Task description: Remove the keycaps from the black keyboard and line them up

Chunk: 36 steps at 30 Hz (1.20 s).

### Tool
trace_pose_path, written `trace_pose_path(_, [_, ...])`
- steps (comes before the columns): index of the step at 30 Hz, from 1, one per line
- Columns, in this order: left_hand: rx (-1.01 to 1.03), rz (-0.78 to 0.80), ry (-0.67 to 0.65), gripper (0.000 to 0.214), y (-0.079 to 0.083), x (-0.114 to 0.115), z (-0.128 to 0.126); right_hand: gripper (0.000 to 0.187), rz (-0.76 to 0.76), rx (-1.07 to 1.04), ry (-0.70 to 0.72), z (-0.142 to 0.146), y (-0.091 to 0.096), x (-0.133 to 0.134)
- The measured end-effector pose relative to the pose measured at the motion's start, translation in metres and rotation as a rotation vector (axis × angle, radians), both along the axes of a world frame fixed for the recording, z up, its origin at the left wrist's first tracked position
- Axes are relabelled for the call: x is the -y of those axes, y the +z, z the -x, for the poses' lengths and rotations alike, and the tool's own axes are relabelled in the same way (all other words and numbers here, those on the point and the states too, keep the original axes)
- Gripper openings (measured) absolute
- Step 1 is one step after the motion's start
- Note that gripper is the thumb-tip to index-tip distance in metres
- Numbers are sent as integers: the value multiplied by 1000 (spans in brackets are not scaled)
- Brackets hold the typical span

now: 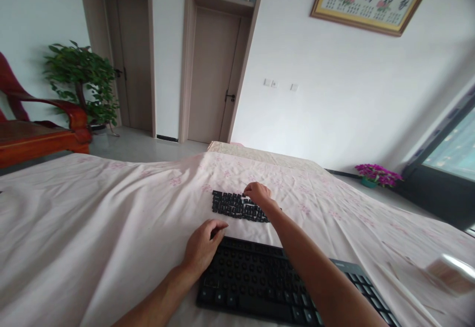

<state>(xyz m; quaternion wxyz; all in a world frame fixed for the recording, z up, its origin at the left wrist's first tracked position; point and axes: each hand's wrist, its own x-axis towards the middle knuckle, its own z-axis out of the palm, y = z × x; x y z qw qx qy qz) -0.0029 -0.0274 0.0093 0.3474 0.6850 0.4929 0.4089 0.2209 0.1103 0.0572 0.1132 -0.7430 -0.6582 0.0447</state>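
A black keyboard with most of its keycaps off lies on the pink sheet close to me. Farther out, rows of loose black keycaps are laid on the sheet. My left hand rests on the keyboard's upper left corner with its fingers curled on the frame. Reaching across the keyboard, my right hand sits over the right end of the keycap rows, fingers bent down as if pinching one cap; what is between them is hidden.
The pink flowered sheet covers a wide surface. A white object lies at the right edge. Beyond stand a red wooden chair, a green plant, two doors, and purple flowers near the window.
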Motion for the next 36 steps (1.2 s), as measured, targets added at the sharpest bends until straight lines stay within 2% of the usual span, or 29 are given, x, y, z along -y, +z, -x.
trace_pose_path(8, [-9,7,1,24,0,-1,-1,20,34,-6,1,-3,-10,-5])
trace_pose_path(27, [-18,-23,-5,23,-2,-1,0,22,58,-66,13,-5,-7,-6])
trace_pose_path(36, [-39,-15,-1,23,1,-1,0,25,46,-60,13,5,-7,-7])
